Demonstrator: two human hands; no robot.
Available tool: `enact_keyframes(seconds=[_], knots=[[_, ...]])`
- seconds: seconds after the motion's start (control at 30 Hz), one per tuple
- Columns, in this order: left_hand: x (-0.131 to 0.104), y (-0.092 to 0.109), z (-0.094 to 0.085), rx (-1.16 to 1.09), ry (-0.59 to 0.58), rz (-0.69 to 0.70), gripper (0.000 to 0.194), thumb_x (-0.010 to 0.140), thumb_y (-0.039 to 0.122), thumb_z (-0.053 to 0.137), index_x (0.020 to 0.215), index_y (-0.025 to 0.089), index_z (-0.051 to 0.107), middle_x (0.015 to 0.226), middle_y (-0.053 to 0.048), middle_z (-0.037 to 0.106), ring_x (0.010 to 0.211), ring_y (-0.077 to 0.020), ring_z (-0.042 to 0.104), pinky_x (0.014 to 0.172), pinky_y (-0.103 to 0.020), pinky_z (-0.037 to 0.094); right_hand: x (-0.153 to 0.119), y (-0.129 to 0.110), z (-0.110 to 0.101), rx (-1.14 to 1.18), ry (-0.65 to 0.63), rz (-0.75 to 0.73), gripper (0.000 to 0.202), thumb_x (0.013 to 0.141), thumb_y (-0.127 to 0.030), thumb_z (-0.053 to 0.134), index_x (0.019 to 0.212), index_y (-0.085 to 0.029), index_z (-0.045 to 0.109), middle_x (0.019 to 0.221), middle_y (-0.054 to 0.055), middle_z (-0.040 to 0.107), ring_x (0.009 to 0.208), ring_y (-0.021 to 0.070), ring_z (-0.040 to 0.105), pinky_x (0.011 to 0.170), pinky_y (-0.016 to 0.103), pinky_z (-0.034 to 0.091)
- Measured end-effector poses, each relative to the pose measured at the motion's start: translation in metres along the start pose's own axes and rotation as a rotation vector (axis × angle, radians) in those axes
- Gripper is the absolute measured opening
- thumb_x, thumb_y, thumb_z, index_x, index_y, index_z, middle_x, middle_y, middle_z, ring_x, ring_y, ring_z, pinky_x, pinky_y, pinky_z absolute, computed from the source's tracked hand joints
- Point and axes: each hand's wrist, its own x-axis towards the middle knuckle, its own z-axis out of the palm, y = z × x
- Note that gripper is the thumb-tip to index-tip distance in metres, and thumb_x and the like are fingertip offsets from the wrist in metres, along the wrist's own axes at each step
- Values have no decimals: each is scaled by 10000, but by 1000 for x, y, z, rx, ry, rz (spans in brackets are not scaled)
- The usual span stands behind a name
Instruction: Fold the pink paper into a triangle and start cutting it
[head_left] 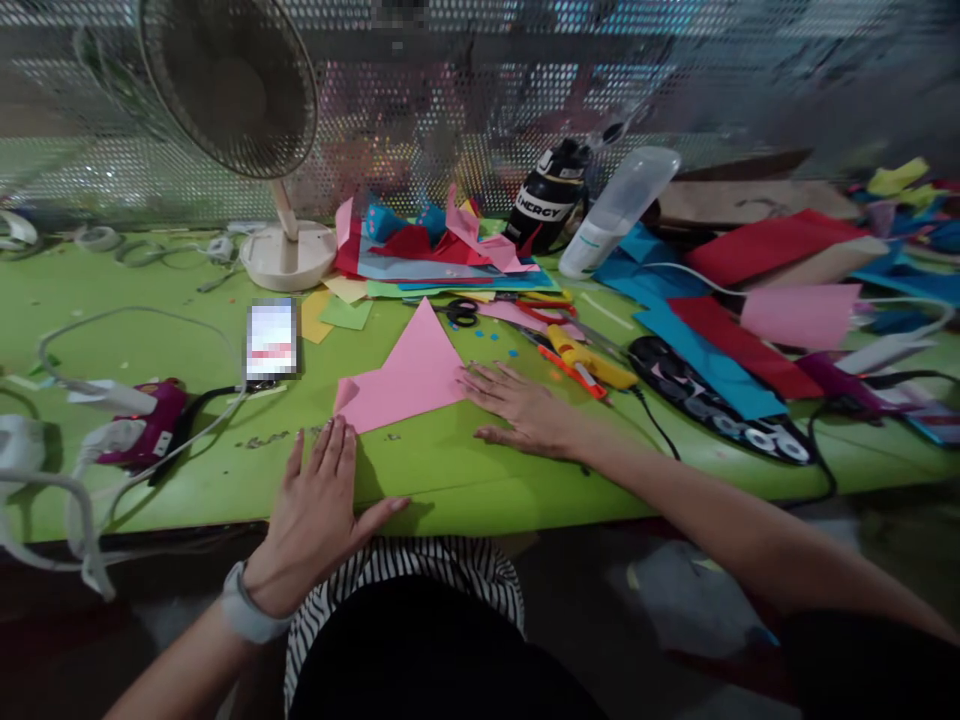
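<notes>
A folded sheet of pink paper lies on the green table in front of me, one corner pointing away and its left end slightly curled. My left hand rests flat with its fingertips at the paper's lower left edge, thumb spread to the right. At the paper's right corner, my right hand lies flat with fingers stretched out, the fingertips touching the edge. Neither hand grips anything. Beyond the paper are black-handled scissors, and right of it lie an orange cutter and a yellow tool with a cord.
A fan stands at the back left, near a phone. Purple power strips with cables sit on both sides. A black bottle, a clear bottle and coloured paper fill the back and right.
</notes>
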Motion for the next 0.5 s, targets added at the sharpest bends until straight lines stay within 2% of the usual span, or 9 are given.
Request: enact_keyframes(seconds=[0.1,0.2,0.27,0.33,0.4,0.5], knots=[[22,12,-17,-5,32,-7,713,911,649,335,1235,61,574,1341,-225,551,1280,-351,480,1067,-505,353,1,-6,-1,-25,3,15,751,928,-668,282,1518,-205,245,1568,88,255,1463,265,190,1192,530,167],[52,30,-29,-78,-64,38,409,972,448,372,1005,131,627,1100,-153,659,1023,-286,623,825,-393,496,1,-22,-1,-72,23,42,732,945,-646,254,1497,-168,306,1556,106,284,1451,286,233,1175,570,178],[71,39,-30,-116,-127,53,347,983,387,357,1020,140,598,992,-119,673,903,-253,649,694,-336,493,0,-36,1,-99,37,64,715,955,-624,256,1468,-138,365,1545,122,310,1438,301,267,1164,584,195],[86,40,-25,-139,-217,43,335,982,353,339,1053,125,574,929,-114,685,831,-241,664,636,-315,468,-3,-47,4,-114,55,93,682,968,-589,271,1437,-116,418,1530,142,342,1424,309,299,1160,582,211],[97,35,-18,-146,-262,21,331,967,341,342,1039,116,574,925,-126,695,821,-251,667,631,-318,451,-6,-54,5,-112,89,119,641,973,-560,300,1414,-123,457,1503,155,393,1407,312,333,1157,576,226],[108,20,-9,-250,-361,72,349,943,404,353,927,155,596,910,-103,704,805,-241,658,625,-313,426,-3,-56,-5,-64,155,128,551,967,-520,364,1329,-150,553,1432,158,494,1345,316,423,1128,550,297]])
